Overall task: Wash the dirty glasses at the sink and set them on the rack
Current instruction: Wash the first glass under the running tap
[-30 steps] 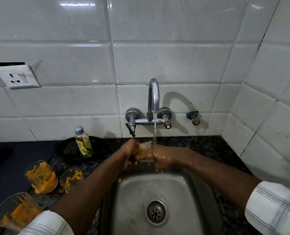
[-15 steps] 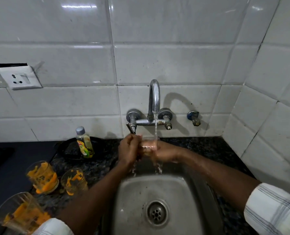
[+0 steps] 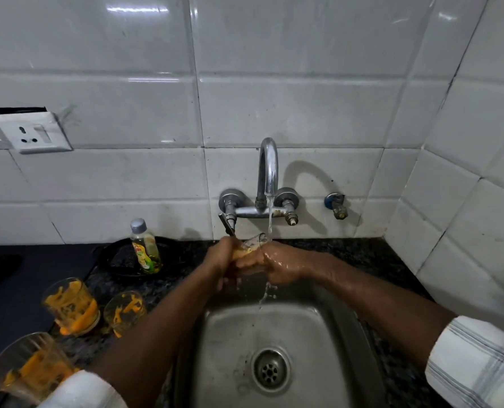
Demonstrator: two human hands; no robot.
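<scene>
Glass (image 3: 249, 245) under the tap (image 3: 268, 172), left hand (image 3: 220, 260) and right hand (image 3: 280, 267) curled round it.
Early going: three smeared glasses (image 3: 71, 304) wait at the worktop's (image 3: 156, 285) left edge; no rack in view.

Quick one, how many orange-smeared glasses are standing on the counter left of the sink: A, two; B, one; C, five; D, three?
D: the back glass, the small glass beside it and the near glass stand on the counter left of the sink; the left hand and right hand grip a fourth glass under the tap.
</scene>
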